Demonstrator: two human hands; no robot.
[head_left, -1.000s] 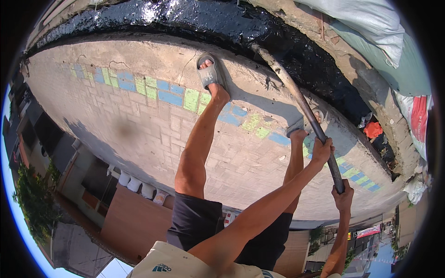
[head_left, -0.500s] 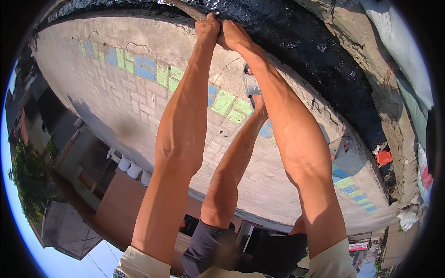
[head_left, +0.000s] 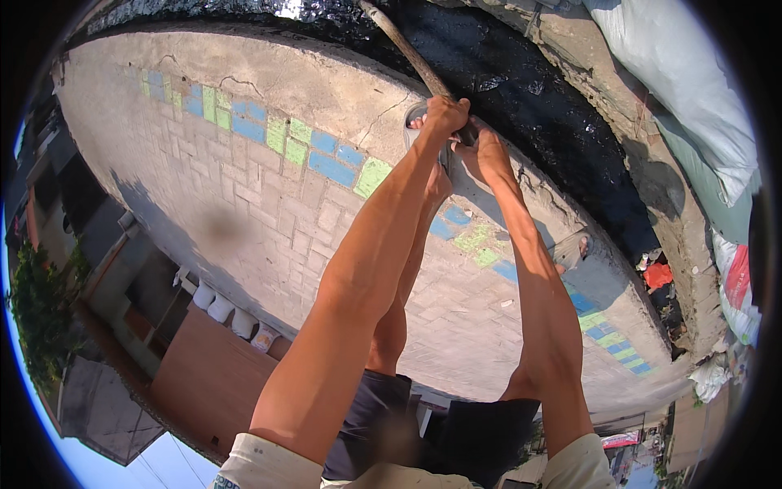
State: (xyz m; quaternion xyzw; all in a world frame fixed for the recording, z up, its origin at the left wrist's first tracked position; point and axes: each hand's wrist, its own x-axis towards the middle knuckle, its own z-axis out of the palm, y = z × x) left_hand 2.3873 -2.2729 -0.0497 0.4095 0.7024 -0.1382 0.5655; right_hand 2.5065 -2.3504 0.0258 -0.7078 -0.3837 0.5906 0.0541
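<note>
A long wooden pole (head_left: 409,57) slants from the top edge, over a channel of black, shiny water (head_left: 562,122), down to my hands. My left hand (head_left: 446,116) is closed round it near its lower end. Just below and to the right, my right hand (head_left: 489,156) has its fingers curled on the darker end part of the pole. Both hands are above the concrete edge (head_left: 326,73) of the channel, close to my sandalled foot (head_left: 415,122), which they partly hide. The pole's far end lies beyond the top of the picture.
Paving with blue and green painted bricks (head_left: 332,169) runs along the channel. My other foot (head_left: 577,247) stands farther right on the edge. Red litter (head_left: 657,275) lies at the channel's right end. White sacks (head_left: 676,73) line the far bank. White containers (head_left: 220,307) stand by a building.
Both hands have moved right and back toward me, drawing the pole along, so a longer stretch of it shows over the black water. My arms are now more bent.
</note>
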